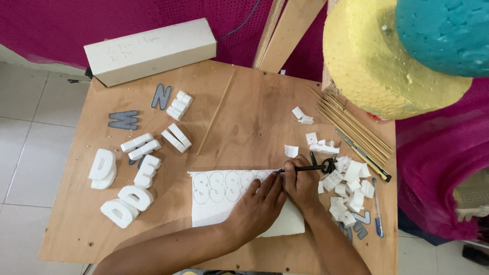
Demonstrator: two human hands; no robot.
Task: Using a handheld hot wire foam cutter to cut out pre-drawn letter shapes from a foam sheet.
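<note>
My left hand point(257, 206) lies flat on a white foam sheet point(219, 196) with several outlined figure shapes drawn along its top edge. My right hand point(301, 183) grips a thin black tool point(305, 168), its tip touching the sheet's upper right corner. Both forearms come in from the bottom edge. The sheet rests on a plywood table point(244, 122).
Cut white foam letters point(127, 196) and grey letter templates point(124, 120) lie at left. Foam scraps point(349, 191), a blue pen point(377, 206), a utility knife point(362, 155) and bamboo sticks point(351, 125) sit at right. A white foam block point(150, 51) stands at the back.
</note>
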